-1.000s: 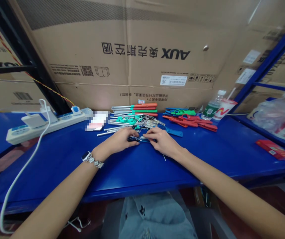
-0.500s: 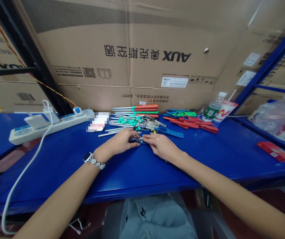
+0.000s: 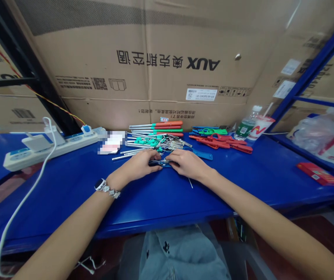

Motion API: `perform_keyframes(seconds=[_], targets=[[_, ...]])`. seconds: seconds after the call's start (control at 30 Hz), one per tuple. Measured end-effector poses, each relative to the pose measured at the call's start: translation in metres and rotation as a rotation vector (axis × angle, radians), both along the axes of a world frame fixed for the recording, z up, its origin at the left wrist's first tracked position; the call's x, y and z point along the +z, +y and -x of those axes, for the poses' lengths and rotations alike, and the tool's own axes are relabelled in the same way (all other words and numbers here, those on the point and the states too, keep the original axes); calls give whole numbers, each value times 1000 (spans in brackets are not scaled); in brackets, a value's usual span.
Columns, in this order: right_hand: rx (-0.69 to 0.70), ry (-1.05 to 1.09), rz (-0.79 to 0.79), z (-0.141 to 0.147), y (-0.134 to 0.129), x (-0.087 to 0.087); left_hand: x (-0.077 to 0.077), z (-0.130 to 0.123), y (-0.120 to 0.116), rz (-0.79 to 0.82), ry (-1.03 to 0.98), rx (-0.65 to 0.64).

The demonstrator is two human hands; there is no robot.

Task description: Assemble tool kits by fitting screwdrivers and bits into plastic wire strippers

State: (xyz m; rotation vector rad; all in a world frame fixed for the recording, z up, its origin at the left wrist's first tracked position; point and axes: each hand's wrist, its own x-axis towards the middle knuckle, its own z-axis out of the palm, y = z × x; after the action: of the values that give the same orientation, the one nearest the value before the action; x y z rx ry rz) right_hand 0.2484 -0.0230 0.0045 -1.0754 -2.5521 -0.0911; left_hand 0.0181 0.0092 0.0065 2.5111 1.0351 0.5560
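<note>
Compared with half a second ago, the fingers of the right hand (image 3: 190,165) are curled further in, and a thin white strand (image 3: 190,182), then nearly hidden, is seen jutting out below that hand over the blue table (image 3: 167,202). The yellow bit by the right fingers is no longer seen. The blue piece (image 3: 166,165) is kept between the two hands, just in front of the pile of wired parts (image 3: 178,144). Its long axis is laid left to right, across the person's front; both ends are partly covered, so which way it points cannot be told. It is gripped narrowly between thumb and fingers of the left hand (image 3: 141,165). White wires (image 3: 162,161) are bunched along it. The right fingertips are drawn close together at its right end; whether wire or piece is pinched cannot be told.
</note>
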Motion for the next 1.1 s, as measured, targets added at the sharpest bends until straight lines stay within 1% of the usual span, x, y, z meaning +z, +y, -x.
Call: perform_keyframes(seconds=[0.17, 0.3, 0.37, 0.5, 0.67, 0.87, 1.1], targets=[[82, 109, -111, -6, 1, -1, 2, -4, -1, -90, -107, -16], [82, 129, -130, -6, -2, -2, 2, -6, -1, -57, -124, -72], [73, 126, -123, -6, -4, -2, 1, -6, -1, -46, -104, -68], [76, 117, -82, -10, -4, 1, -3, -6, -2, -52, -68, -2], [85, 100, -25, -15, -3, 4, -3, -5, -1, -27, 24, -68], [39, 25, 14, -12, -4, 4, 0, -3, -1, -40, 55, -42], [23, 20, 40, -10, -4, 1, 0, -2, -2, -52, 54, -35]])
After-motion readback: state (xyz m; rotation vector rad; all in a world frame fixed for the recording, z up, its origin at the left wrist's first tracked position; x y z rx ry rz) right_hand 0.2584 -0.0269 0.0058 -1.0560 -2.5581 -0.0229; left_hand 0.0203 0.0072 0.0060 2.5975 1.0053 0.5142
